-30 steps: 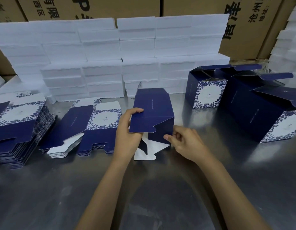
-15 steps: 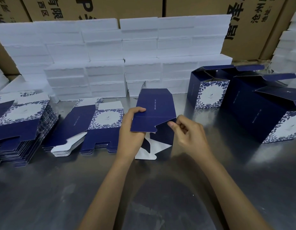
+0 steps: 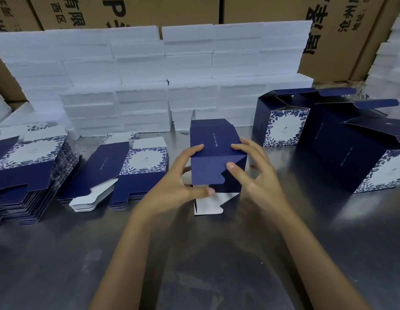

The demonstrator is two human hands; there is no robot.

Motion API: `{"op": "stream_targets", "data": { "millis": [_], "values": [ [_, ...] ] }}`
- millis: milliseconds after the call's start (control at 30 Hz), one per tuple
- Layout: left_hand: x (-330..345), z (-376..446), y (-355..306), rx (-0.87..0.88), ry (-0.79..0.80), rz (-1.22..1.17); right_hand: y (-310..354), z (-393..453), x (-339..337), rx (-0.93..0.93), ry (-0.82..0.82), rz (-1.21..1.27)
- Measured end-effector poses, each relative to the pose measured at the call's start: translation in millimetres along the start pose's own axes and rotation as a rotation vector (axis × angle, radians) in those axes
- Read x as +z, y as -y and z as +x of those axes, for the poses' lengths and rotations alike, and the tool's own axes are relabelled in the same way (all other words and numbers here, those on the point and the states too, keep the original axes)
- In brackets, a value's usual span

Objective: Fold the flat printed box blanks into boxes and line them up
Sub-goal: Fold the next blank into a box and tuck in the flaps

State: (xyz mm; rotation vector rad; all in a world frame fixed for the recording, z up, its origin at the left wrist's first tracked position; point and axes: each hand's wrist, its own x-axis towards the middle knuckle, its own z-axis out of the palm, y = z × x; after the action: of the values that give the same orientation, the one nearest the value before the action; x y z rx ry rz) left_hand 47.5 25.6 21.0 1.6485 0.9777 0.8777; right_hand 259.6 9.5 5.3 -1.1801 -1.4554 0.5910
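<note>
Behind the work area, white foam blocks (image 3: 140, 70) stacked in staggered rows several layers high, spanning most of the width. Further back, brown corrugated cartons (image 3: 132, 12) printed with large black Chinese characters, standing upright against one another as a wall. At the far right edge, another pile of white foam pieces (image 3: 389, 70), partly cut off by the frame. At the far left, the slanted corner of one more brown carton (image 3: 4, 81) tucked behind the foam. Underneath everything, a dull grey metal tabletop (image 3: 194, 265) with smudges and soft reflections.
</note>
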Motion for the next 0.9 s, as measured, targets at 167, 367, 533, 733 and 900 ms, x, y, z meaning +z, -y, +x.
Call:
{"op": "stream_targets", "data": {
  "millis": [167, 367, 533, 733, 900],
  "values": [
    [6, 5, 1, 0.060, -0.196, -0.056, -5, 4, 2, -0.028, -0.032, 0.008],
    [13, 8, 1, 0.087, -0.272, -0.084, -8, 7, 2, -0.043, -0.065, 0.019],
    [10, 6, -3, 0.084, -0.259, -0.088, -9, 5, 9, -0.087, -0.104, -0.007],
    [3, 3, -1, 0.082, -0.135, 0.032, -11, 6, 11, -0.133, -0.157, -0.020],
    [-3, -1, -3, 0.061, -0.067, 0.099, -8, 6, 6, -0.115, -0.147, -0.011]
  ]
}}
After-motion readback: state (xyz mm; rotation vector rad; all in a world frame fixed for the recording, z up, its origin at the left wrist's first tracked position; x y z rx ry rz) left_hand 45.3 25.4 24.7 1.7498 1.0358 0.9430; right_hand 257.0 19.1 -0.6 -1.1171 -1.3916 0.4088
